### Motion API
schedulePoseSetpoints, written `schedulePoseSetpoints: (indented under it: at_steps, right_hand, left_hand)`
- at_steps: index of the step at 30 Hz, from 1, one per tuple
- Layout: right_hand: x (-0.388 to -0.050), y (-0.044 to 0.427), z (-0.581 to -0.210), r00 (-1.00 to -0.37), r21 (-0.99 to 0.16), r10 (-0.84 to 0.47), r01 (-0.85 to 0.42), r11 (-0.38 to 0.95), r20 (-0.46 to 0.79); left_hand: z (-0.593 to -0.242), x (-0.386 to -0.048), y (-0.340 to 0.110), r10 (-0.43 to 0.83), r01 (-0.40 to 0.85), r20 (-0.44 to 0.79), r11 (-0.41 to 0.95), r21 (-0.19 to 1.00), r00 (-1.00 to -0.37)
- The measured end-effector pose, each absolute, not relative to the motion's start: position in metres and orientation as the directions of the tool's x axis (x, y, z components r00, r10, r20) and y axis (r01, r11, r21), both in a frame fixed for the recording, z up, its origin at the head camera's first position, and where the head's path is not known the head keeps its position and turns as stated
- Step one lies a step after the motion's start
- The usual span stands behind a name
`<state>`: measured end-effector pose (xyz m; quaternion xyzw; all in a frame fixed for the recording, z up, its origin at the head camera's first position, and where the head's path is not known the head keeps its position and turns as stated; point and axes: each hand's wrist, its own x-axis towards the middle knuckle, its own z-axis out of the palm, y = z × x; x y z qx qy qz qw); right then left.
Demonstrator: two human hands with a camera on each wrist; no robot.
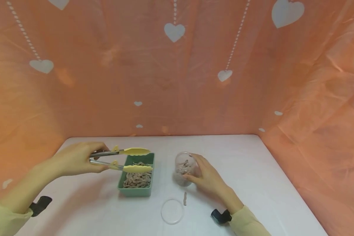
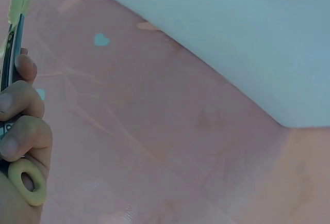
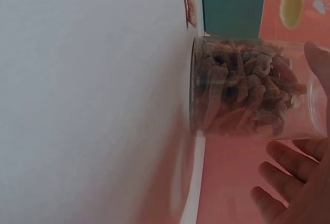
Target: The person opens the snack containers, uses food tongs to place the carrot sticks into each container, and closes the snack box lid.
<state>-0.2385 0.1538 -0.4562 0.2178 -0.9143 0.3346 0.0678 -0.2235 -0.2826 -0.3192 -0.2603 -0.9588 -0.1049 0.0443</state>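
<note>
My left hand (image 1: 81, 159) grips a pair of metal tongs (image 2: 14, 53) with yellow scalloped tips. The tips (image 1: 135, 151) stand spread apart above a green rectangular bin (image 1: 134, 192), with nothing seen between them. Short brown dried strips (image 1: 137, 180) fill the near part of the bin. To its right, a clear jar (image 3: 247, 87) stands upright on the table, partly filled with similar strips. My right hand (image 1: 207, 175) holds the jar near its rim, thumb on the near side and fingers on the far side.
One loose brown strip (image 1: 185, 198) lies on the white table (image 1: 239, 157) in front of the jar. Beside it is a clear round lid or ring (image 1: 162, 213). An orange cloth with white hearts (image 1: 174, 32) hangs behind the table and along both sides.
</note>
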Motion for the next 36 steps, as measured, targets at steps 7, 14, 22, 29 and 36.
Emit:
schedulePoseSetpoints:
  at_steps: [7, 14, 22, 29, 36]
  right_hand:
    - [-0.239, 0.156, -0.456, -0.885, -0.576, -0.358, -0.465, 0.672, 0.297]
    - [-0.239, 0.156, -0.457, -0.890, -0.573, -0.353, -0.457, 0.681, 0.290]
    - [-0.238, 0.156, -0.456, -0.892, -0.576, -0.358, -0.452, 0.681, 0.276]
    - [-0.237, 0.156, -0.455, -0.894, -0.584, -0.354, -0.448, 0.676, 0.276]
    - [-0.237, 0.154, -0.455, -0.892, -0.587, -0.361, -0.450, 0.673, 0.271]
  left_hand:
    - [-0.321, -0.221, -0.290, 0.511, 0.516, 0.073, 0.845, 0.142, -0.856]
    - [-0.322, -0.224, -0.288, 0.532, 0.530, 0.014, 0.840, 0.112, -0.846]
    - [-0.313, -0.234, -0.275, 0.585, 0.578, -0.054, 0.809, 0.108, -0.809]
    - [-0.303, -0.246, -0.255, 0.598, 0.593, -0.166, 0.801, 0.081, -0.784]
    - [-0.308, -0.250, -0.253, 0.592, 0.579, -0.211, 0.806, 0.125, -0.778]
